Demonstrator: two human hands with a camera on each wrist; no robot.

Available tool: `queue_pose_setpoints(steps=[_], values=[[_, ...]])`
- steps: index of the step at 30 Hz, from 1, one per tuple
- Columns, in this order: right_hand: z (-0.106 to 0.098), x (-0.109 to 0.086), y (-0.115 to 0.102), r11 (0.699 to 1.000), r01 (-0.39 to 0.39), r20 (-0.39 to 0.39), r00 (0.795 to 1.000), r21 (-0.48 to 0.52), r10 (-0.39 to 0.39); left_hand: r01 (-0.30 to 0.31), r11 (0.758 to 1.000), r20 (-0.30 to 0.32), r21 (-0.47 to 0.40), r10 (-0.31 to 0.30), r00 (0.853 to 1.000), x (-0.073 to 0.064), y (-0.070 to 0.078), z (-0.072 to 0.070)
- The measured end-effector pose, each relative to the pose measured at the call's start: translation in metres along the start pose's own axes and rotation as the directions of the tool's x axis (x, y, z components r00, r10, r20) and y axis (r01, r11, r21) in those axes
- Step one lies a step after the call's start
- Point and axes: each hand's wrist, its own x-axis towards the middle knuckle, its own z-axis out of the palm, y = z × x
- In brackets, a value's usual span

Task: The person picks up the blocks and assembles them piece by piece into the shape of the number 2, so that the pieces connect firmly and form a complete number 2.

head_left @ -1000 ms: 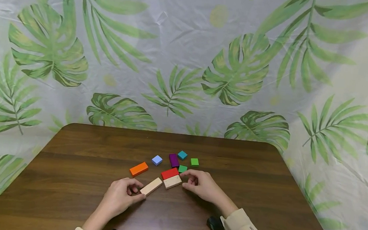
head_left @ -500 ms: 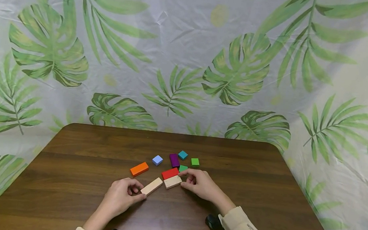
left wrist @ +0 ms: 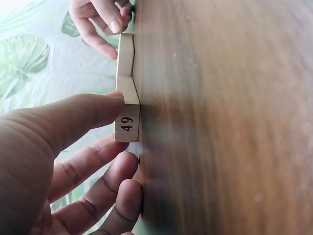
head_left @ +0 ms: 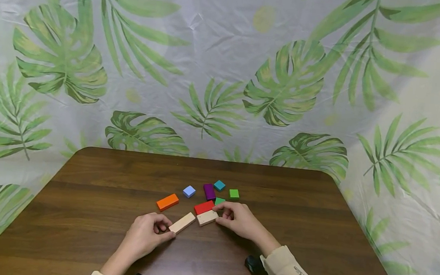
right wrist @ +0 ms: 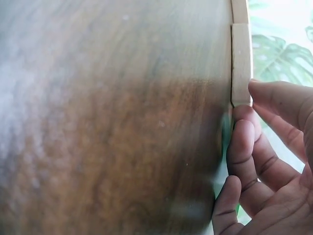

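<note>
My left hand [head_left: 145,234] pinches a plain wooden block [head_left: 182,223] at its near left end, thumb in front and fingers behind. The left wrist view shows the number 49 on that block's end face [left wrist: 127,122]. Beside its far end lies a second plain wooden block [head_left: 207,217], angled the other way. My right hand [head_left: 243,220] holds this one at its right end between thumb and fingers; the right wrist view shows the thumb on the block's [right wrist: 240,63] edge. Behind it, a red block [head_left: 204,207] lies alongside. Both plain blocks rest flat on the table.
An orange block [head_left: 167,202] lies left of the red one. Farther back are a purple block [head_left: 209,191] and small squares: light blue [head_left: 189,191], teal [head_left: 219,185], bright green [head_left: 234,194] and a darker green [head_left: 220,201]. The brown table [head_left: 102,179] meets a leaf-patterned cloth [head_left: 218,67].
My right hand has moved slightly left, its fingers coming onto the right end of the second wooden block. My left hand keeps its grip; the blocks look unmoved.
</note>
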Motion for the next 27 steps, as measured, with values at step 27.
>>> queue_pose_setpoints(steps=[27], values=[[0.0004,-0.0010,0.0020,1.000,-0.019,-0.023,1.000,-0.004,0.019,-0.019,1.000,0.017,-0.002,0.019,1.000,-0.0035,-0.0024,-0.0032]])
